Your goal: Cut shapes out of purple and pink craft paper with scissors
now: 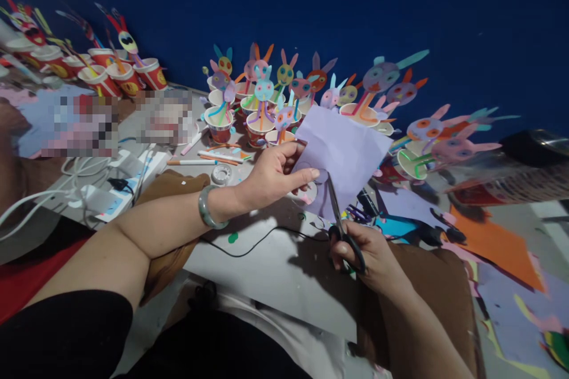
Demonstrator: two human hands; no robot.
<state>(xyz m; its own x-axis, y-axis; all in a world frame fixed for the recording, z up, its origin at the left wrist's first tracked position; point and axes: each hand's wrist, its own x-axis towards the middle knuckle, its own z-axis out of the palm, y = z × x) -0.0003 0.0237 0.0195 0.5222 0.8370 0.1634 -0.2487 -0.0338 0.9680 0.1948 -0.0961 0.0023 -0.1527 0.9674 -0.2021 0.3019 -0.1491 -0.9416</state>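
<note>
My left hand (278,174) pinches the lower left edge of a light purple sheet of paper (347,145), thumb on top. In my right hand (367,251) is a pair of scissors (336,210) with black handles, my fingers through the loops. The blades point up and away and meet the paper's lower part, close to my left thumb. Part of a drawn curved line shows on the sheet near that thumb. Whether the blades are fully closed cannot be made out.
Paper cups (219,124) with paper rabbit figures line the back. Red cups (151,74) stand at the left, near a power strip (128,186) with cables. A tape roll (221,174) lies left of centre. Orange paper (493,243) and a large bottle (511,174) are at right.
</note>
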